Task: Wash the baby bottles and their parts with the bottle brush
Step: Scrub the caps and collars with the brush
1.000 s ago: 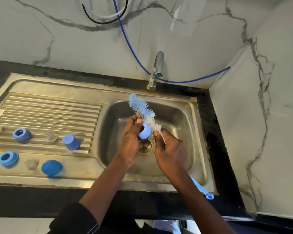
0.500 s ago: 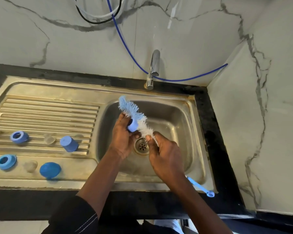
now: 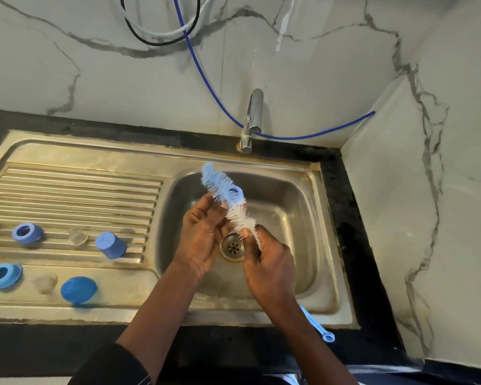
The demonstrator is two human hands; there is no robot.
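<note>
the left hand (image 3: 203, 234) is opening beside the brush, its grip half spread and fingertips grazing the bristles; whether they are still pinching the small light-blue plastic collar (image 3: 235, 191) is too blurred to tell. that collar is now sitting higher on the blue-and-white bristled bottle brush (image 3: 238, 215) than a moment ago, seemingly threaded on it above the steel sink basin (image 3: 289, 218), so this part is probably nearing done. the right hand (image 3: 270, 270) is keeping its grip pinched on the brush stem. on the ribbed draining board (image 3: 67, 190), two blue screw rings (image 3: 27, 233), clear silicone teats (image 3: 78, 237), a blue domed lid (image 3: 79, 290) and a blue cap (image 3: 111, 245) are waiting, well apart from the hands. nothing is standing in the way of reaching them.
</note>
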